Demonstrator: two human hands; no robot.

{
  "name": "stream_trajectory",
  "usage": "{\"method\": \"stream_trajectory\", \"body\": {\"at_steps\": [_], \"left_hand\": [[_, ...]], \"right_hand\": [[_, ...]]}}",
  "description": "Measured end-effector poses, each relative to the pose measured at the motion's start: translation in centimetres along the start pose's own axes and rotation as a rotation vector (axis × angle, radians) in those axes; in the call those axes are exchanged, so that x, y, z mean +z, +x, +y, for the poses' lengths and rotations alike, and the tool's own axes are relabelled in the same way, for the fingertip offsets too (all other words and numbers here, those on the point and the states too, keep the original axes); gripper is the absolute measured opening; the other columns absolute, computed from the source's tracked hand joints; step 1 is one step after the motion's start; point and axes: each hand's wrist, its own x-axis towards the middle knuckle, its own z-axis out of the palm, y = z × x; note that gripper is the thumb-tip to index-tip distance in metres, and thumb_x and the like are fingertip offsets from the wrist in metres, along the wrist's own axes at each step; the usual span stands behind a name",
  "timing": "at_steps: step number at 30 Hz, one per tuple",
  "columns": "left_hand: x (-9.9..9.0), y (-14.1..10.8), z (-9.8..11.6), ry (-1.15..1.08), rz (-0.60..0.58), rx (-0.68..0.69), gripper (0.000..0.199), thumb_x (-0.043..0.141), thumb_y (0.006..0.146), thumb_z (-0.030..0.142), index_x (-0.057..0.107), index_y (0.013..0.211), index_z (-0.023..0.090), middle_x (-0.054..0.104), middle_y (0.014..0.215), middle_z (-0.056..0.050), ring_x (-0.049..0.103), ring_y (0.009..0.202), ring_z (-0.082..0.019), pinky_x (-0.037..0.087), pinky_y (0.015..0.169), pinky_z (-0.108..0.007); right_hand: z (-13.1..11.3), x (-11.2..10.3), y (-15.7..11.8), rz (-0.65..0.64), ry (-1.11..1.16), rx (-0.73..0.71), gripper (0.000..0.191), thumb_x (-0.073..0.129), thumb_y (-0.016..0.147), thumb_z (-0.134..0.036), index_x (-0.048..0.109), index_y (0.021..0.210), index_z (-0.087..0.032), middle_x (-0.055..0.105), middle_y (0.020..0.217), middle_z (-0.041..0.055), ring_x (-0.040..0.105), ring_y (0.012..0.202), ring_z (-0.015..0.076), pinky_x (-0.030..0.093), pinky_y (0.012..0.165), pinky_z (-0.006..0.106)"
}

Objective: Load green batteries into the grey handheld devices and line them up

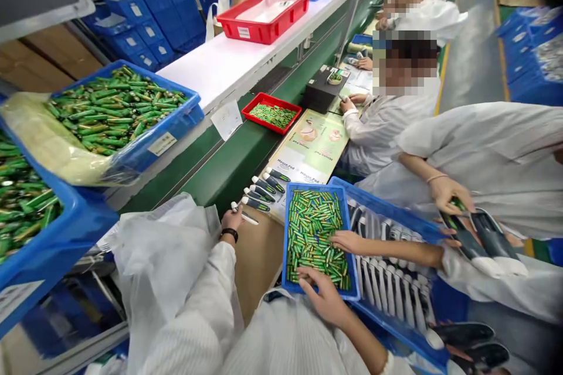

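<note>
My left hand [231,221], with a black band at the wrist, is closed around a dark-and-white handheld piece, mostly hidden by the fingers, over the brown table surface [257,261]. Just beyond it lie several dark devices [263,186] with white ends and green strips. At the near edge of a blue tray [321,186] full of small green-and-gold parts [314,228], my right hand [324,297] has its fingers apart, fingertips over the parts. Whether it holds one of them cannot be seen.
A co-worker's hand [349,242] reaches into the same tray from the right. Beside it, a larger blue bin [378,196] holds white-handled devices. A person at right holds dark shells [492,234]. A red tray [271,112] lies beyond; a blue bin [193,102] stands left.
</note>
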Motion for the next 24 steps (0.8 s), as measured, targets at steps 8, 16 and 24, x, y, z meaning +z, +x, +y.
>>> {"method": "stream_trajectory", "body": {"at_steps": [8, 16, 24], "left_hand": [[4.6, 1.7, -3.2, 0.238, 0.170, 0.020, 0.068, 0.054, 0.086, 0.058, 0.056, 0.128, 0.005, 0.058, 0.130, -0.031, 0.058, 0.121, -0.040, 0.051, 0.092, -0.051], [8.1, 5.8, -7.1, 0.722, -0.012, 0.750, 0.073, 0.059, 0.085, 0.059, 0.045, 0.149, 0.028, 0.018, 0.165, -0.016, 0.006, 0.151, -0.046, 0.003, 0.114, -0.074], [6.4, 8.4, -7.7, 0.849, -0.151, 0.982, 0.106, 0.070, 0.065, 0.073, 0.038, 0.153, 0.023, 0.018, 0.164, -0.021, 0.005, 0.150, -0.051, -0.006, 0.112, -0.076]], "right_hand": [[-0.8, -0.6, 0.7, 0.006, -0.147, 0.119, 0.038, 0.045, 0.099, -0.044, 0.063, 0.120, -0.018, 0.068, 0.099, 0.0092, 0.064, 0.084, 0.0205, 0.053, 0.080, 0.037], [-7.8, 3.3, 23.0, 0.158, -0.430, -0.115, 0.061, 0.053, 0.093, -0.038, 0.039, 0.148, -0.016, 0.039, 0.151, 0.0202, 0.037, 0.141, 0.0311, 0.035, 0.115, 0.049], [-1.5, 5.2, 41.1, -0.113, -0.887, 0.454, 0.122, 0.074, 0.071, -0.060, -0.007, 0.159, -0.033, -0.027, 0.162, 0.0143, -0.019, 0.147, 0.0488, -0.014, 0.103, 0.079]]}}
